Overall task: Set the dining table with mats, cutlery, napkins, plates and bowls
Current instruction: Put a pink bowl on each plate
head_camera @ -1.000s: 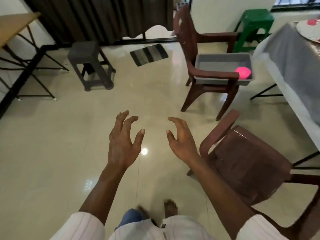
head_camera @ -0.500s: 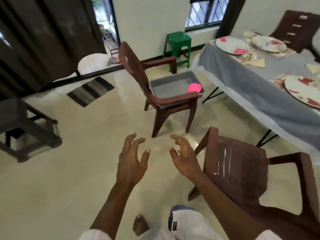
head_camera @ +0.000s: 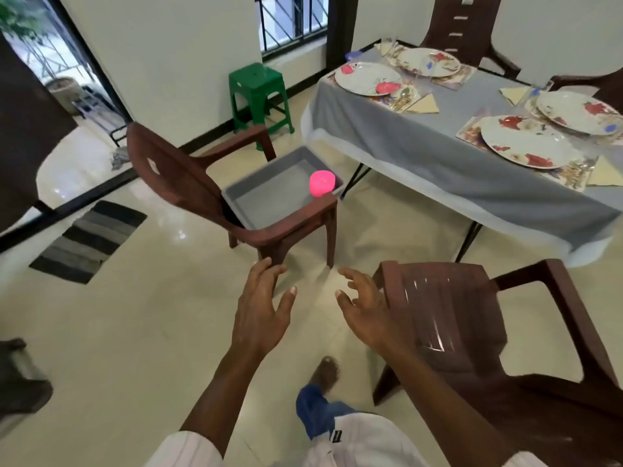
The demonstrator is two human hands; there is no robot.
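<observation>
- The bench (head_camera: 421,156) fills my two o'clock, draped in a grey cloth with a white edge hanging below it.
- A brown plastic chair (head_camera: 448,318) stands at my four o'clock, its back turned to me and close by my right hand.
- A second brown chair (head_camera: 175,176) sits at twelve o'clock, near the corner of the bench, and carries a grey tub (head_camera: 269,197) on its seat.
- A green stool (head_camera: 258,85) stands against the wall at twelve o'clock, beyond that chair.
- A striped grey and black floor mat (head_camera: 87,241) lies at ten o'clock on the pale tile floor.
- Four round white plates with red flower prints lie on the bench, each on a patterned mat: one nearest me (head_camera: 526,143), one to its right (head_camera: 580,111), and two at the far end (head_camera: 367,79) (head_camera: 428,62).
- Pale yellow napkins folded into triangles sit beside the plates; one (head_camera: 424,104) lies by the far left plate, next to cutlery I can only half make out.
- A bright pink bowl (head_camera: 322,183) sits in the tub's right front corner, just behind the chair arm; it is the tub's only content I can see.
- My left hand (head_camera: 261,315) is spread wide with nothing in it, out in front over the floor at six o'clock.
- My right hand (head_camera: 365,308) is likewise spread and empty, fingers curled a little, apart from the left.
</observation>
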